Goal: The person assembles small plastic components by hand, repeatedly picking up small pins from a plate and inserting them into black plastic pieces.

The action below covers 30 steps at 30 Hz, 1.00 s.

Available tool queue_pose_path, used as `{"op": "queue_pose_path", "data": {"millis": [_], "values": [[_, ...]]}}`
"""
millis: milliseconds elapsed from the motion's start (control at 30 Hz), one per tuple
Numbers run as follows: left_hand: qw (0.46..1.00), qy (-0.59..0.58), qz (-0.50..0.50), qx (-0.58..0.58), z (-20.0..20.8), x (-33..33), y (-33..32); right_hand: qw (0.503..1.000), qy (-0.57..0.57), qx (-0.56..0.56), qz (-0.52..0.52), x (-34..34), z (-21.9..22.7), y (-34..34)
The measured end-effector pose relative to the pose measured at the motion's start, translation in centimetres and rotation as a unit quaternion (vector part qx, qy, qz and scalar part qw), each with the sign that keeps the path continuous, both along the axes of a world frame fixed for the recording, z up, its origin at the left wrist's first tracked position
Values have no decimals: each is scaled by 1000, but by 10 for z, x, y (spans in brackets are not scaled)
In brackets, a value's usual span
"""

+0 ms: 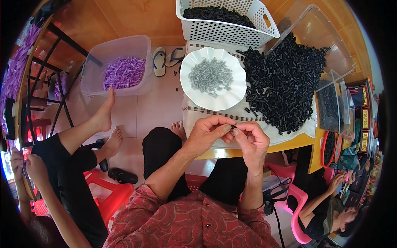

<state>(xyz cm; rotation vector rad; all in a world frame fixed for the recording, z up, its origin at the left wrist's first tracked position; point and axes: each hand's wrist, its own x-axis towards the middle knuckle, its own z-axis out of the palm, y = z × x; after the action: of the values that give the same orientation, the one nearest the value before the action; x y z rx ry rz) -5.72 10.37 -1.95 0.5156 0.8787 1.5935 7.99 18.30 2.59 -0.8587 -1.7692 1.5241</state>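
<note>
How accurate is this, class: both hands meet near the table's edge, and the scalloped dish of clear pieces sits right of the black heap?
One error: in the head view, the scalloped dish of clear pieces sits left of the black heap. The left hand and right hand do meet near the table's edge.

A red shirt (178, 225), patterned with pale curling lines and fastened down the front by small buttons (208, 225), is worn with sleeves (142, 206) by which the forearms (169, 175) are left uncovered, above black trousers (161, 151).
</note>
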Motion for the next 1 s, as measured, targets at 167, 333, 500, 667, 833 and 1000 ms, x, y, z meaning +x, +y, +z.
{"op": "queue_pose_path", "data": {"millis": [167, 333, 500, 667, 833, 1000], "values": [[1000, 6, -1, 7, -2, 0, -1, 1000, -7, 2, 7, 0, 2, 1], [1000, 5, -1, 14, -4, 0, 0, 1000, -21, 6, 1, -2, 3, 1], [1000, -4, 3, 13, -4, 0, 0, 1000, -11, -12, 1, -2, -1, 1], [1000, -17, 3, 14, -4, 0, 0, 1000, 0, -17, 8, -2, 0, 2], [999, -34, -3, 19, -4, 0, 0, 1000, -8, -23, -6, -1, 1, 3], [998, -38, -13, 39, -3, 0, 0, 1000, -5, -23, -2, 0, 5, 4]]}}
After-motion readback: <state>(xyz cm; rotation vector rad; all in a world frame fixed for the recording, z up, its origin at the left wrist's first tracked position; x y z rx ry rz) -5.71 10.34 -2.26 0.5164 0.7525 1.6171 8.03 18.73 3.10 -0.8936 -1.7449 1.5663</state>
